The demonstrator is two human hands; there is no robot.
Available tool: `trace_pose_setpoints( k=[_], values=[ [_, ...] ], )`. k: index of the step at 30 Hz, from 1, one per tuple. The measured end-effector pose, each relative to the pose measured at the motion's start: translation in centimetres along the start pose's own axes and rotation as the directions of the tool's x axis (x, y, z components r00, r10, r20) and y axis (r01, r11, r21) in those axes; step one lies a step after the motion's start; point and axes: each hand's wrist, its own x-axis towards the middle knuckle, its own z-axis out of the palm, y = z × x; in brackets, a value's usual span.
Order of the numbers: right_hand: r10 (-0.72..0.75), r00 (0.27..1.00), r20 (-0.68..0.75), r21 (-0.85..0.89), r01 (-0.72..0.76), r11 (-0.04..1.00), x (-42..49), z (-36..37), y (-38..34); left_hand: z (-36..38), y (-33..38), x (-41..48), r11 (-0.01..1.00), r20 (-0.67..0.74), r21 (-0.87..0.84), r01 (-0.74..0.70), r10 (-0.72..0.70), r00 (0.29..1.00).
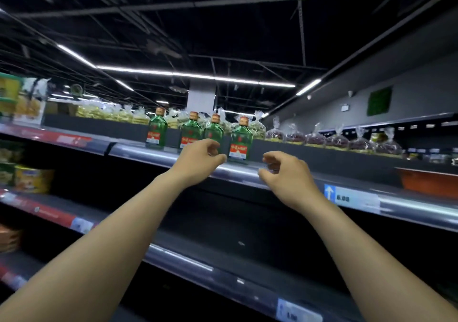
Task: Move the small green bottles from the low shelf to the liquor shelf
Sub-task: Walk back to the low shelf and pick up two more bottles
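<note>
Several small green bottles with orange caps and red labels stand upright in a row on the top shelf (138,149): one at the left (157,130), two close together in the middle (190,130), and one at the right (241,139). My left hand (198,159) hovers just in front of the middle bottles, fingers curled and apart, holding nothing. My right hand (287,173) is at the shelf's front edge, right of the rightmost bottle, fingers loosely curled and empty.
Bagged goods (334,139) line the far side of the top shelf. An orange-red tray (428,180) sits at the right. Lower shelves (188,259) below my arms look dark; yellow packages (32,177) stand at the left. A price tag (352,196) hangs on the rail.
</note>
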Motion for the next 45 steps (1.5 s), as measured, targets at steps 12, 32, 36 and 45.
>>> trace_pose_setpoints(
  k=[12,32,36,45],
  values=[
    [0.0,0.996,-0.086,-0.054,-0.005,0.999,8.7,3.6,-1.8,-1.4,-3.4,9.2,0.997,-0.101,-0.05,-0.065,0.06,0.993],
    [0.205,0.974,-0.091,0.024,-0.204,0.979,13.4,6.6,-0.1,-0.2,-7.1,14.1,0.987,-0.022,0.025,-0.159,0.159,0.987],
    [0.261,0.963,-0.072,0.144,-0.249,0.958,13.8,6.7,0.4,-0.4,-7.5,13.8,0.98,0.02,-0.081,-0.183,0.186,0.982],
    [0.247,0.943,-0.223,0.285,-0.18,0.941,12.7,5.8,-0.4,0.2,-6.3,13.3,0.935,-0.004,-0.248,-0.254,0.261,0.965]
  ],
)
